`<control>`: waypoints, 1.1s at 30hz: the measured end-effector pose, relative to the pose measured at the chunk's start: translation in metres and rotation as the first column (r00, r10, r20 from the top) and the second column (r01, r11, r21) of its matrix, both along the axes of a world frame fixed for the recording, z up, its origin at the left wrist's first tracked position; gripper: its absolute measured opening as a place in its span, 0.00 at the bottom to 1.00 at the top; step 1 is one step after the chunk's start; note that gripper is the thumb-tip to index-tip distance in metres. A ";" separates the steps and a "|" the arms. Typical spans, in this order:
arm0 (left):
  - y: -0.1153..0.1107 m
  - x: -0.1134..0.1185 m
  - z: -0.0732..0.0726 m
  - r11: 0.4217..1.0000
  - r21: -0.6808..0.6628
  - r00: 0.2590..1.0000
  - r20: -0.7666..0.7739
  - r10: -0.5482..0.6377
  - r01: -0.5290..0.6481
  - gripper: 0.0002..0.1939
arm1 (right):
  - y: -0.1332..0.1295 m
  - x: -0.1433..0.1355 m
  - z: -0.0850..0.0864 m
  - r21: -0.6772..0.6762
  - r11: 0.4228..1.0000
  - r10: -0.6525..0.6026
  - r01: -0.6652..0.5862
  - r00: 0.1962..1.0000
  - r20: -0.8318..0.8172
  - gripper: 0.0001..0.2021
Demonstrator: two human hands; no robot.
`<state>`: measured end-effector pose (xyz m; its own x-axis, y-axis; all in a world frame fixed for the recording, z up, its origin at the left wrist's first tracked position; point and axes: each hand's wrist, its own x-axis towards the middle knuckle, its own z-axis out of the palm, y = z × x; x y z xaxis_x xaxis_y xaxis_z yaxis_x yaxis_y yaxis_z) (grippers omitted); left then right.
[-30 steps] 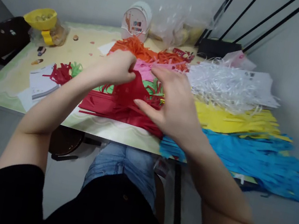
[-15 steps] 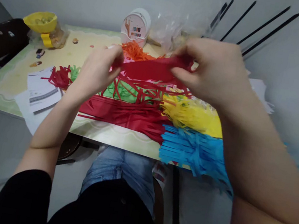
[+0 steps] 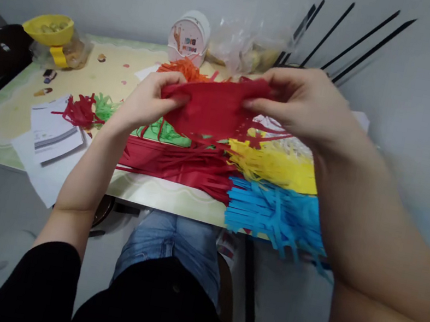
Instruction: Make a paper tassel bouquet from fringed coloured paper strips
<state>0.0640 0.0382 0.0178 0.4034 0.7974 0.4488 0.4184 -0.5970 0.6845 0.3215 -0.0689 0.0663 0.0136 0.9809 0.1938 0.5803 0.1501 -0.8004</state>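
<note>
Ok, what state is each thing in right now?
Left hand: gripping held red paper's left end.
Right hand: gripping its right end.
Held red paper: raised, spread between both hands.
Lower red paper: lying flat.
Blue paper: fringed, partly overhanging the table.
Yellow paper: fringed.
Yellow bowl: open, holding small pieces.
Plastic bag: crumpled.

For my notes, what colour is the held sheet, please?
The held sheet is red, clearest in the head view.

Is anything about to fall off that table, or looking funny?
Two things look a bit askew: blue paper strips dangle over the front edge of the table, and a white sheet on the left pokes its corner past it. Nothing looks spilled.
</note>
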 end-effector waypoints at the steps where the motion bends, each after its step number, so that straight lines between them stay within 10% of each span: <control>1: -0.003 -0.003 0.003 0.997 -0.046 0.998 -0.031 -0.057 0.055 0.03 | 0.001 0.000 -0.005 0.055 0.998 -0.002 0.001 1.000 0.005 0.06; 6: -0.014 -0.017 0.018 0.972 -0.185 0.989 -0.002 -0.147 0.144 0.09 | -0.002 0.003 -0.021 0.237 0.971 0.038 -0.013 0.994 -0.100 0.09; 13: -0.007 -0.030 0.003 0.922 -0.155 0.925 0.204 -0.321 0.354 0.12 | -0.015 0.006 -0.023 0.382 0.912 0.177 -0.148 0.983 -0.040 0.10; 22: -0.010 -0.029 0.005 0.863 -0.234 0.870 0.339 -0.358 0.447 0.02 | -0.015 0.017 -0.027 0.343 0.928 0.117 -0.146 0.988 0.102 0.10; 29: 0.022 -0.042 0.029 0.507 -0.588 0.753 0.304 -0.584 0.631 0.41 | -0.021 0.016 -0.028 0.488 0.846 0.089 -0.215 0.959 0.268 0.20; 33: 0.031 -0.025 0.034 0.625 -0.535 0.775 0.093 -0.625 0.569 0.38 | -0.024 0.011 -0.026 0.438 0.859 0.081 -0.264 0.916 0.394 0.22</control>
